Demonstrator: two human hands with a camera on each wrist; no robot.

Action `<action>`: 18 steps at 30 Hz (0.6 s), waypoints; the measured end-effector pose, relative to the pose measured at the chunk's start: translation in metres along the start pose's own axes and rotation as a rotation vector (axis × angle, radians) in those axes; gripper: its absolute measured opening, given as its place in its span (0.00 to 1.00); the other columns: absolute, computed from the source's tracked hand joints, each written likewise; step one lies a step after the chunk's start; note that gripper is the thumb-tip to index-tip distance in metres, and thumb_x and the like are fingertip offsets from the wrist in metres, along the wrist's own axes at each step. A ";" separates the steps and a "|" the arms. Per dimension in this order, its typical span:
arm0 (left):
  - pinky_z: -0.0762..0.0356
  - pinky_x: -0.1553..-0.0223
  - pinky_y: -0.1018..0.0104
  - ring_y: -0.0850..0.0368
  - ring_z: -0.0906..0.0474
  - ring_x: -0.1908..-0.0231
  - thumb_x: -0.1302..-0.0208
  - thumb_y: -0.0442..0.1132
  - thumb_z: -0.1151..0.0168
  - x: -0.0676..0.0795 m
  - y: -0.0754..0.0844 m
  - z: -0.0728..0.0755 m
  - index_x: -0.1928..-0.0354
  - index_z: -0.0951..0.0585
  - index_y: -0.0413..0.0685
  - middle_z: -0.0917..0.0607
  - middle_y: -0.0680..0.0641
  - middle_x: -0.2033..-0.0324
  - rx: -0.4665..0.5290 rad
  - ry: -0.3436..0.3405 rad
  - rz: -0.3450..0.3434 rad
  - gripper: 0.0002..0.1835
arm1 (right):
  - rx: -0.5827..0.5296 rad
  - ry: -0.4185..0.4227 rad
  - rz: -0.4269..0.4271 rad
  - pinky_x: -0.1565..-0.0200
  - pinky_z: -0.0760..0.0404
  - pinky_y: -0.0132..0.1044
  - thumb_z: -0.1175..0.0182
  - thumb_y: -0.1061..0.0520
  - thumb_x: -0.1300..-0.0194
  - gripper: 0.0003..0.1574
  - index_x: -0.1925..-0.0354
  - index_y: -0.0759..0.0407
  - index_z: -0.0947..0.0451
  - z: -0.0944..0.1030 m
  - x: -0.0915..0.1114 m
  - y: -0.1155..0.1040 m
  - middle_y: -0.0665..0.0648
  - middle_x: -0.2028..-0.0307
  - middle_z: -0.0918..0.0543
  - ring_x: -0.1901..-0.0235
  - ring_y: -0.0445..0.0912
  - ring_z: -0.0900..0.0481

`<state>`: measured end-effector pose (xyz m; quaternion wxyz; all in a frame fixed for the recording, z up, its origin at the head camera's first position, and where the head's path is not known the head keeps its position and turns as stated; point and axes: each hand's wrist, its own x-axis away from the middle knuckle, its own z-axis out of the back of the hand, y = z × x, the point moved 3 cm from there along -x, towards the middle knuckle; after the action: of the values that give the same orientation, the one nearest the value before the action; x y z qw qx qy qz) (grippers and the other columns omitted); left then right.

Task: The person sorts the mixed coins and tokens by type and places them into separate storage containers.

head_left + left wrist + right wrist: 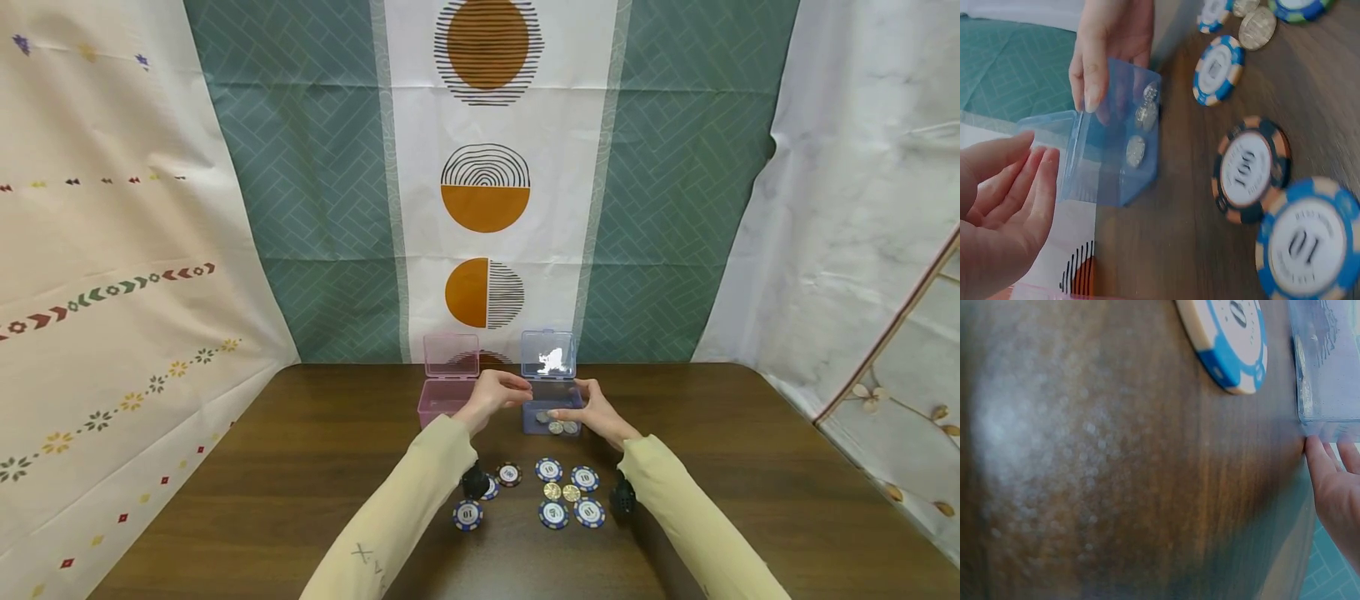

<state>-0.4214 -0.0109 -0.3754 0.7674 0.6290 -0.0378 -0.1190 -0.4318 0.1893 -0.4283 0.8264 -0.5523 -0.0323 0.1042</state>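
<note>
A small blue see-through plastic box (532,427) stands on the table with its hinged lid (548,354) raised. Several coins (1135,151) lie inside it. My right hand (600,414) holds the box at its right side, thumb reaching over the opening and fingers along the outer wall; in the right wrist view the fingers (1319,459) meet the wall. Beside the box's left end is my left hand (502,394). Its thumb and fingers (1044,181) extend close to the raised lid, and nothing shows between them.
Left of the blue box stands a pink see-through box (431,408), lid up, partly behind the left hand. Nearer me lie several blue-and-white poker chips (548,469), two gold coins (571,493) and a black 100 chip (508,474). A patterned cloth (487,183) hangs behind the table.
</note>
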 end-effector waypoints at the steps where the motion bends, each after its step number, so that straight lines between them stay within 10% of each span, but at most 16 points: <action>1: 0.23 0.64 0.62 0.53 0.20 0.69 0.50 0.26 0.35 0.001 0.000 0.000 0.63 0.19 0.29 0.17 0.42 0.70 -0.019 -0.023 -0.007 0.10 | 0.000 0.001 0.000 0.44 0.48 0.59 0.31 0.46 0.52 0.56 0.38 0.62 0.55 0.000 0.000 0.000 0.68 0.39 0.49 0.39 0.62 0.51; 18: 0.26 0.63 0.70 0.59 0.20 0.69 0.50 0.24 0.35 0.025 0.001 -0.018 0.62 0.20 0.31 0.17 0.42 0.69 -0.301 -0.465 -0.181 0.11 | -0.039 0.006 -0.004 0.45 0.45 0.58 0.31 0.50 0.50 0.56 0.37 0.64 0.57 -0.001 0.001 -0.003 0.69 0.40 0.48 0.43 0.62 0.44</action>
<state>-0.3937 0.0006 -0.3808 0.8091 0.4646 -0.1385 -0.3323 -0.4302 0.1879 -0.4261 0.8158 -0.5687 -0.0328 0.1002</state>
